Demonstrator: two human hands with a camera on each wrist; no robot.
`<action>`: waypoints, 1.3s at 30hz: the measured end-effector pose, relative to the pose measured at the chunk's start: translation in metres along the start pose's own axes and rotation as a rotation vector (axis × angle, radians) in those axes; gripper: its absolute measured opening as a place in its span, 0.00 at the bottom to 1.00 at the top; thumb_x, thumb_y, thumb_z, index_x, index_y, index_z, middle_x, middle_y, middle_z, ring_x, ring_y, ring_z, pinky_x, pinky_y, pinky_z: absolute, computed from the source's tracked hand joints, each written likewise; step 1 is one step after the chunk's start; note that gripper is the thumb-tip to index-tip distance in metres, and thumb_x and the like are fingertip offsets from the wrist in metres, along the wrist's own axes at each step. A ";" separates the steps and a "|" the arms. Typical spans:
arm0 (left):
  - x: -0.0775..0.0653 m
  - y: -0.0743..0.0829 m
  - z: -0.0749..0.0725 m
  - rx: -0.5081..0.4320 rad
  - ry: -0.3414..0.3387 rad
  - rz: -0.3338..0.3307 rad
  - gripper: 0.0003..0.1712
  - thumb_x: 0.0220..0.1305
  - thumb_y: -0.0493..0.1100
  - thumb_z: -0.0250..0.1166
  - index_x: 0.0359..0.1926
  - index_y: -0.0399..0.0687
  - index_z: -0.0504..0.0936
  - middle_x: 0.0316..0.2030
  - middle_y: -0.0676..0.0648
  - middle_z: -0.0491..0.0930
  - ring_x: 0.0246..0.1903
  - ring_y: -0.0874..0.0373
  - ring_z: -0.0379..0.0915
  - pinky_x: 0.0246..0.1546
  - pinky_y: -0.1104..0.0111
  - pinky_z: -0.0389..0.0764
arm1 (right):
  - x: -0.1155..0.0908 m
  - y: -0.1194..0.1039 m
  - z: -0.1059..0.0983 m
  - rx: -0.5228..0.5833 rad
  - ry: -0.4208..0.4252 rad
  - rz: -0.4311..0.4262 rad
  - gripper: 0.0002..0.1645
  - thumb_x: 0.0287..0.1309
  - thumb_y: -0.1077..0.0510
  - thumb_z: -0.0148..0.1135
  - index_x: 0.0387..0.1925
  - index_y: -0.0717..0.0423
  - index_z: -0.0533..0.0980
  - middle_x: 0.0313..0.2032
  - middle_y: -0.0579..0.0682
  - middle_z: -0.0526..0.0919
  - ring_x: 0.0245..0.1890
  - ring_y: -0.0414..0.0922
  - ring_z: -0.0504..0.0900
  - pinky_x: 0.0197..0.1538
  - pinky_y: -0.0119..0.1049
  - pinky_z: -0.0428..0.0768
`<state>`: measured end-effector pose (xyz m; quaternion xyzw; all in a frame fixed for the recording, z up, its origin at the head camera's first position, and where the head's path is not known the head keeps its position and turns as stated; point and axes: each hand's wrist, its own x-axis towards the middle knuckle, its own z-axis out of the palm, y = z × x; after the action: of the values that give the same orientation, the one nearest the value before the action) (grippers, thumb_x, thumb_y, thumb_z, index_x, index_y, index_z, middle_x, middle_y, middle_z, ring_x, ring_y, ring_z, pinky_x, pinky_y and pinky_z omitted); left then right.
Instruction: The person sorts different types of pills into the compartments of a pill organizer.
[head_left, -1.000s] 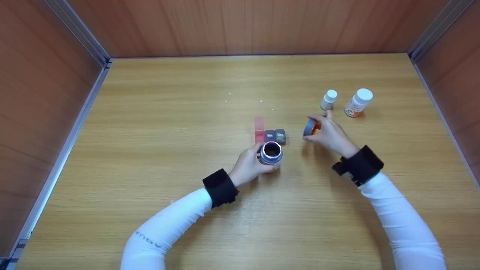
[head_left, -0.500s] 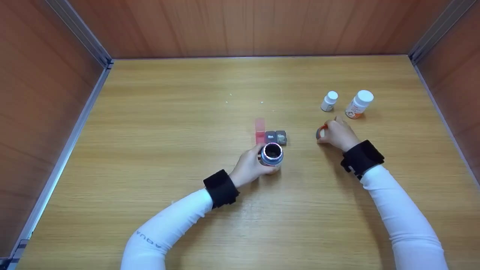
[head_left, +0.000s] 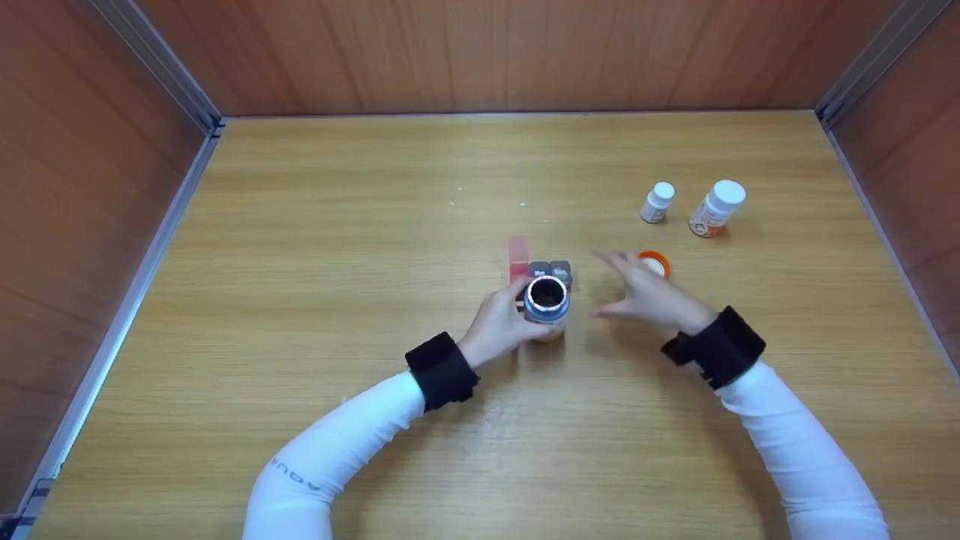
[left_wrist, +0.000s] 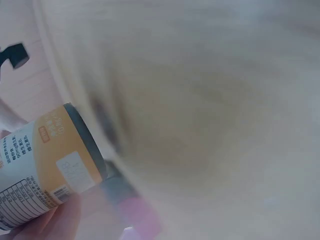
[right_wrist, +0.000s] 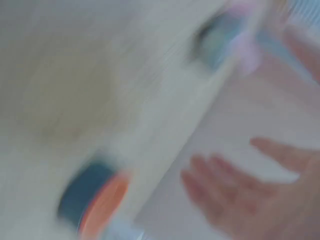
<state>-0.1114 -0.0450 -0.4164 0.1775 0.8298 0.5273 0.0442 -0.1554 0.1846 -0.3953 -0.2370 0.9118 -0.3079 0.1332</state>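
Note:
My left hand [head_left: 496, 330] grips an uncapped bottle [head_left: 546, 300], its dark round mouth facing up toward the head camera. In the left wrist view that bottle [left_wrist: 47, 165] shows an orange and white printed label. My right hand [head_left: 651, 298] is spread and holds nothing, to the right of the bottle. Beside its knuckles a cap [head_left: 655, 262] with an orange rim lies on the table, inner side up. The right wrist view shows the cap's dark blue side and orange rim, blurred. Just behind the bottle sits a pill box with grey compartments [head_left: 551, 268] and a pink one [head_left: 518, 259], its lid raised.
A small white bottle [head_left: 657, 202] and a larger white bottle with an orange label [head_left: 718, 208] stand capped at the back right. Several tiny white bits [head_left: 523, 204] lie on the table behind the pill box. Wooden panels [head_left: 480, 56] wall the table.
My right hand has set the cap down on the table, let go of it and moved left with fingers spreading. The left hand has shifted the bottle slightly forward.

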 end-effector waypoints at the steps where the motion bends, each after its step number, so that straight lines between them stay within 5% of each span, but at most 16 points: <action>1: 0.001 0.004 -0.001 -0.023 0.006 0.008 0.33 0.40 0.39 0.72 0.50 0.35 0.70 0.47 0.41 0.75 0.48 0.53 0.71 0.47 0.71 0.72 | -0.002 -0.006 0.004 0.063 -0.027 -0.043 0.52 0.40 0.52 0.70 0.63 0.61 0.53 0.58 0.67 0.58 0.55 0.61 0.62 0.54 0.55 0.65; 5: 0.007 0.021 -0.005 -0.091 0.033 0.035 0.34 0.40 0.40 0.72 0.51 0.36 0.71 0.46 0.42 0.76 0.45 0.56 0.73 0.42 0.71 0.75 | -0.004 -0.021 0.019 0.263 -0.050 -0.160 0.49 0.40 0.53 0.70 0.62 0.62 0.56 0.59 0.60 0.63 0.56 0.55 0.64 0.55 0.52 0.65; 9: 0.011 0.033 -0.007 -0.147 0.064 0.035 0.34 0.40 0.41 0.72 0.50 0.35 0.71 0.44 0.42 0.77 0.42 0.58 0.74 0.41 0.73 0.75 | -0.003 -0.030 0.029 0.357 0.043 -0.181 0.46 0.42 0.59 0.68 0.62 0.63 0.56 0.59 0.58 0.64 0.56 0.51 0.66 0.56 0.49 0.65; 15: 0.016 0.038 -0.007 -0.172 0.076 0.040 0.34 0.41 0.42 0.72 0.50 0.35 0.71 0.43 0.42 0.78 0.41 0.59 0.74 0.40 0.74 0.75 | -0.002 -0.037 0.034 0.387 0.218 -0.194 0.42 0.41 0.63 0.68 0.58 0.67 0.60 0.56 0.60 0.69 0.55 0.51 0.68 0.57 0.47 0.65; 23: 0.025 0.029 -0.021 -0.156 -0.029 -0.008 0.34 0.42 0.40 0.71 0.52 0.34 0.70 0.43 0.40 0.78 0.41 0.55 0.76 0.42 0.70 0.76 | 0.001 -0.033 0.030 0.376 0.229 -0.160 0.41 0.44 0.63 0.66 0.59 0.67 0.58 0.56 0.61 0.68 0.56 0.51 0.66 0.58 0.48 0.63; 26: 0.029 0.018 -0.032 -0.093 -0.044 -0.043 0.36 0.43 0.39 0.70 0.54 0.33 0.68 0.44 0.38 0.77 0.43 0.52 0.76 0.44 0.67 0.75 | 0.002 -0.030 0.026 0.353 0.241 -0.120 0.42 0.43 0.62 0.67 0.59 0.68 0.57 0.56 0.62 0.67 0.56 0.51 0.66 0.59 0.47 0.62; 27: 0.037 -0.004 -0.032 -0.061 -0.046 -0.042 0.35 0.44 0.40 0.70 0.55 0.34 0.68 0.44 0.38 0.77 0.42 0.52 0.75 0.44 0.67 0.75 | 0.002 -0.029 0.025 0.343 0.244 -0.107 0.43 0.43 0.62 0.67 0.59 0.67 0.57 0.56 0.62 0.67 0.56 0.51 0.66 0.59 0.47 0.62; 33: 0.044 -0.030 -0.043 0.316 -0.080 -0.165 0.27 0.50 0.38 0.64 0.51 0.33 0.71 0.44 0.38 0.77 0.44 0.50 0.73 0.46 0.66 0.73 | 0.007 -0.023 0.022 0.260 0.241 -0.092 0.42 0.42 0.62 0.68 0.58 0.66 0.58 0.54 0.62 0.69 0.52 0.51 0.68 0.58 0.47 0.63; 34: 0.039 -0.015 -0.047 0.380 -0.098 -0.192 0.25 0.50 0.37 0.63 0.51 0.31 0.71 0.44 0.37 0.77 0.44 0.48 0.73 0.46 0.65 0.72 | 0.009 -0.022 0.022 0.243 0.238 -0.093 0.42 0.42 0.62 0.68 0.58 0.66 0.58 0.54 0.62 0.69 0.51 0.52 0.69 0.57 0.47 0.64; 39: 0.042 -0.024 -0.040 0.546 -0.135 -0.182 0.24 0.51 0.38 0.63 0.48 0.30 0.73 0.38 0.38 0.79 0.36 0.49 0.74 0.45 0.63 0.73 | 0.016 -0.018 0.022 0.142 0.216 -0.071 0.39 0.43 0.64 0.66 0.58 0.65 0.60 0.52 0.63 0.69 0.51 0.53 0.68 0.55 0.48 0.66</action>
<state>-0.1673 -0.0744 -0.4150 0.1422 0.9486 0.2657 0.0970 -0.1541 0.1525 -0.4025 -0.2244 0.8878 -0.3999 0.0395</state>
